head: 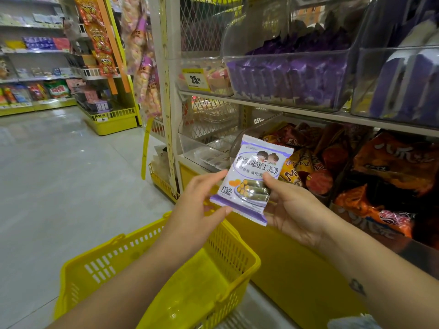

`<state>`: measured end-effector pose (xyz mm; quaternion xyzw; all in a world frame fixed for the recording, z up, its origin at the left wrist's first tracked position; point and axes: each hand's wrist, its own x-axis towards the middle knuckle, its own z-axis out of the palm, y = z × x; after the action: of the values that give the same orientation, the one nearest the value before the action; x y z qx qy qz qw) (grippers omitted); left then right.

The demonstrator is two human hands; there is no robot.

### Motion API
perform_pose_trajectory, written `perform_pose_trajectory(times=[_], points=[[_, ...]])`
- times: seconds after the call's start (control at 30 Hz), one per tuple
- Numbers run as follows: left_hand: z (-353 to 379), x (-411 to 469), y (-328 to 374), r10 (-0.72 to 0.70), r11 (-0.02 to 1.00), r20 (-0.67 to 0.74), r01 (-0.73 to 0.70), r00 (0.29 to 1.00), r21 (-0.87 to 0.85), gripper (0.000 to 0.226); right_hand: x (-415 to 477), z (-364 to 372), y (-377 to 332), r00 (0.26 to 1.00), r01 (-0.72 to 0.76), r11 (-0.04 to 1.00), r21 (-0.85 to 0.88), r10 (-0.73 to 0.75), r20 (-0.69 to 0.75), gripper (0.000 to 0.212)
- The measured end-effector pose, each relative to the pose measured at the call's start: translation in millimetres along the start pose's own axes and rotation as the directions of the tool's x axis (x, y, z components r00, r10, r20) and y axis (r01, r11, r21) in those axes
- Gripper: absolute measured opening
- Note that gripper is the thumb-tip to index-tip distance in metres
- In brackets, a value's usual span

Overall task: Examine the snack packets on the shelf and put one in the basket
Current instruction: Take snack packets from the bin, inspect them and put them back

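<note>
While basket [225, 281] sits below, packet [249, 176] overlaps bin [266, 125]

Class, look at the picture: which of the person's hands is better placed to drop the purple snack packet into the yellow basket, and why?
Likely left. The left hand pinches the snack packet right above the basket, which sits below on that side; the right hand holds it nearer the shelf.
</note>
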<state>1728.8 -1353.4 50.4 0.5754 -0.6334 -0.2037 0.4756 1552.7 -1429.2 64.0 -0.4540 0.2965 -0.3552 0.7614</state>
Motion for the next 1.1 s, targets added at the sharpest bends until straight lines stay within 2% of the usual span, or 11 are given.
perform_pose_trajectory(times=[0.03,0.1,0.3,0.47,0.57,0.67,0.73,0.83,0.9,1.0,1.1], points=[[2,-1,0,0.070,0.992,-0.001,-0.070,0.998,0.102,0.060,-1,2,0,0.999,0.035,0.999,-0.027,-0.035,-0.006,0.031],[7,-3,-2,0.095,0.991,0.048,-0.099,0.994,0.091,0.051,-4,8,1,0.994,0.112,0.986,-0.120,-0.111,0.014,0.027],[12,3,3,-0.117,0.924,0.101,0.145,0.988,-0.355,0.059,-9,20,11,0.966,0.246,0.904,-0.349,-0.199,0.165,0.047],[7,3,4,-0.188,0.821,0.168,0.249,0.968,-0.514,0.035,-9,19,13,0.954,0.299,0.811,-0.503,-0.248,0.167,0.044],[2,3,1,-0.198,0.712,0.250,0.315,0.948,-0.628,0.050,-7,13,6,0.939,0.334,0.812,-0.478,-0.330,0.096,0.045],[1,1,2,-0.173,0.707,0.357,0.368,0.918,-0.604,0.054,-5,8,0,0.930,0.355,0.849,-0.391,-0.363,0.057,0.038],[4,-1,2,-0.198,0.726,0.358,0.382,0.913,-0.572,0.053,-5,5,-2,0.896,0.419,0.773,-0.476,-0.436,0.080,0.037],[8,3,3,-0.287,0.784,0.185,0.342,0.940,-0.517,0.056,-10,6,-3,0.823,0.511,0.587,-0.627,-0.544,0.161,0.047],[5,7,1,-0.299,0.792,0.070,0.289,0.952,-0.538,0.072,-12,9,-2,0.808,0.524,0.489,-0.697,-0.544,0.226,0.054],[1,8,-3,-0.190,0.888,-0.032,0.158,0.981,-0.431,0.097,-14,13,1,0.776,0.520,0.288,-0.804,-0.553,0.304,0.061],[-3,11,-9,-0.111,0.950,-0.002,0.105,0.994,-0.293,0.079,-16,17,1,0.751,0.520,0.250,-0.817,-0.590,0.298,0.063]])
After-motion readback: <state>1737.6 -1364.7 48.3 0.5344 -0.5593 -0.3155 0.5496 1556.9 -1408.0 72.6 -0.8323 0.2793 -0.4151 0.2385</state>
